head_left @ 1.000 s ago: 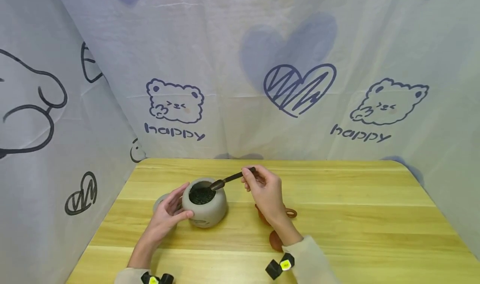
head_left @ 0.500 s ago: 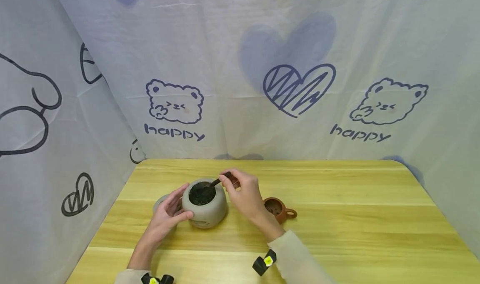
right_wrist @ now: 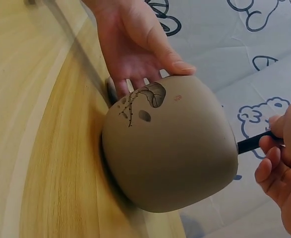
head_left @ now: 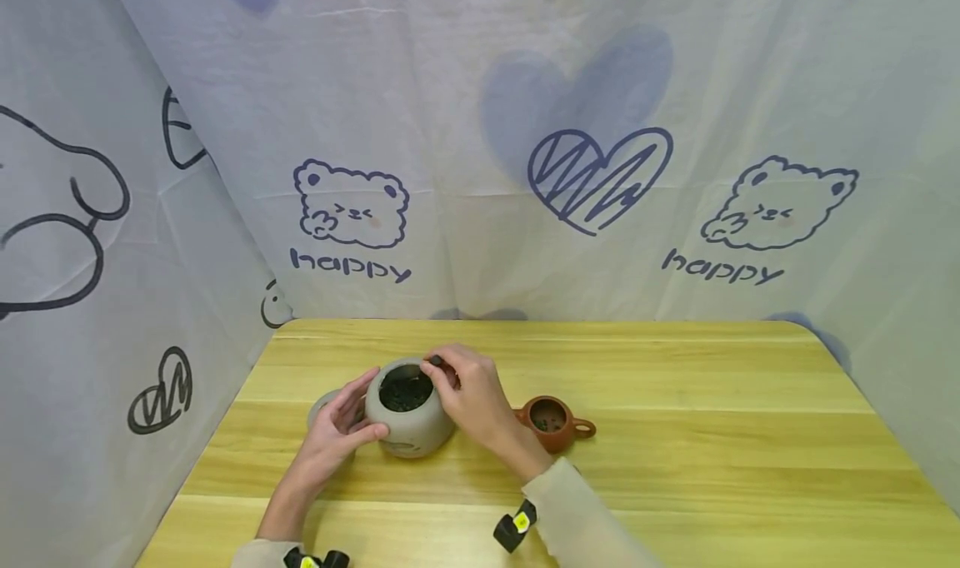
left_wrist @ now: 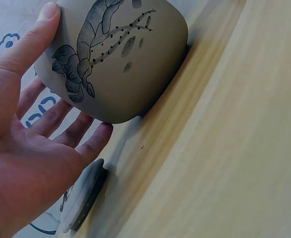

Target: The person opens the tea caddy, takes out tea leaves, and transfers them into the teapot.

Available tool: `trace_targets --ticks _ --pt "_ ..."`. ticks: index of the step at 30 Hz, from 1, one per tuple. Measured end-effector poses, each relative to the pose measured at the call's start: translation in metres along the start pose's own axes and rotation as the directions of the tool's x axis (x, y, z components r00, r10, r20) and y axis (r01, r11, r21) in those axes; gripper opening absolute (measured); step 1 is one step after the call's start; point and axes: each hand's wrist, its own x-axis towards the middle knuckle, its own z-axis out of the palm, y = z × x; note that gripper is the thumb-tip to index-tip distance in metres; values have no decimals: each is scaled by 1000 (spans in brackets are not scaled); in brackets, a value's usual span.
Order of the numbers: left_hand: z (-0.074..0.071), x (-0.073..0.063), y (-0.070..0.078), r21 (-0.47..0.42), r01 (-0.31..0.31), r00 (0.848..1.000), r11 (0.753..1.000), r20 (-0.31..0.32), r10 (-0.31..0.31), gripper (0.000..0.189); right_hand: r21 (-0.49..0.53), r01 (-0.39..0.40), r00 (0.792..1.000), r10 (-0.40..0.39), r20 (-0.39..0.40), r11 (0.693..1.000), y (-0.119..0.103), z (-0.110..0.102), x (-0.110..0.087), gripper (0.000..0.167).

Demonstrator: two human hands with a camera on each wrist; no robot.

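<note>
Head view, principal lot: one grey jar [head_left: 420, 433], standing on the wooden table [head_left: 720, 468] between the two hands, its open mouth showing a bed of dark leaves [head_left: 403, 395]. We note dark plant drawing on its wall, and, from the right wrist, a small red mark.

Left hand [head_left: 336, 430]: clasped about the jar's outer side, thumb on the near wall, fingers round the far wall.

Right hand [head_left: 471, 391]: across the jar's mouth from the left, the two hands apart; thumb and fingers pinch the black handle of one spoon [right_wrist: 253, 143], which runs into the mouth. Its far end we cannot make out clearly.

Beside the left hand, on its outer side: one grey lid [left_wrist: 83, 198], lying on the table, partly hidden by that hand.

Beside the right wrist, on its outer side: one red-brown pot [head_left: 561, 439], ring handle pointing away from the hand, a few small dark and green bits inside.

Behind both hands: printed cloth [head_left: 480, 251]. Below each hand: a cream sleeve [head_left: 588, 514] and a black wrist device [head_left: 512, 530] with yellow label.
</note>
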Motion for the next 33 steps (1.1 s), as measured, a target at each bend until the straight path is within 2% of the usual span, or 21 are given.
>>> trace_targets --ticks 8,11,16,24,28,33 --pt "0 0 2 -6 -3 1000 1000 7 3 80 -67 -46 997 49 55 997 0 5 -1 11" --pt "0 0 3 -4 1 1000 1000 6 -1 80 -55 -85 994 88 63 995 0 6 -1 11" --pt "0 0 4 5 11 1000 1000 -2 -11 79 22 -176 983 174 64 984 1 6 0 18" --pt "-1 -1 5 13 30 1000 999 -8 -29 80 93 -299 954 293 67 950 0 8 0 25" --pt "-1 -2 6 7 29 1000 1000 -4 -29 81 147 -357 934 351 61 923 0 9 -1 30" --pt "-2 -3 5 0 27 1000 1000 3 -27 81 213 -449 892 449 53 868 -4 9 -3 33"
